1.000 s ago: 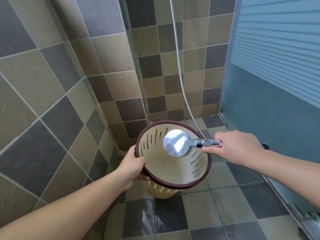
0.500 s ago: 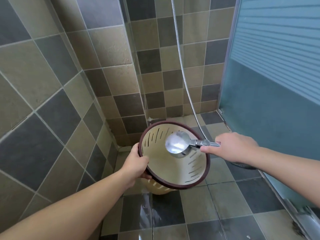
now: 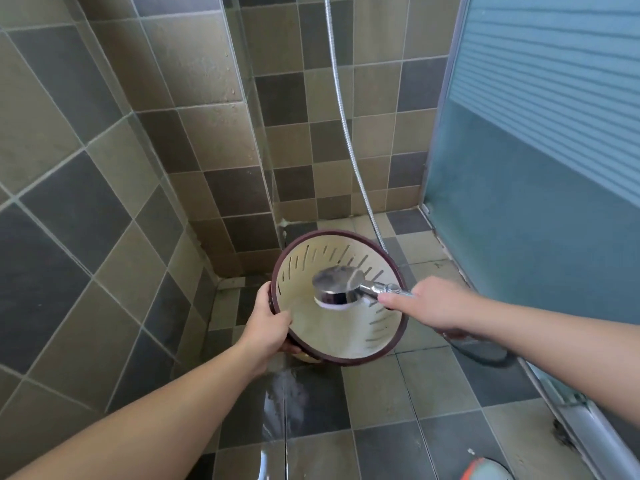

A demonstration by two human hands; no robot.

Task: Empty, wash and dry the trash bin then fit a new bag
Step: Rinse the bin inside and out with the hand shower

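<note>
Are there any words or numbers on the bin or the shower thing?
None can be read: the trash bin and the shower head show no words or numbers.
A small dark mark on a floor tile is too small to read.

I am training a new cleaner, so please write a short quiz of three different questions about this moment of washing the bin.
1. True or false: the trash bin stands upright on the floor.
2. Which hand holds the shower head? A) left B) right C) neither
3. Fill in: the left hand grips the bin by its dark ____.

Key
1. False: it is tilted and held off the floor.
2. B: the right hand holds the handle.
3. Rim.
</note>
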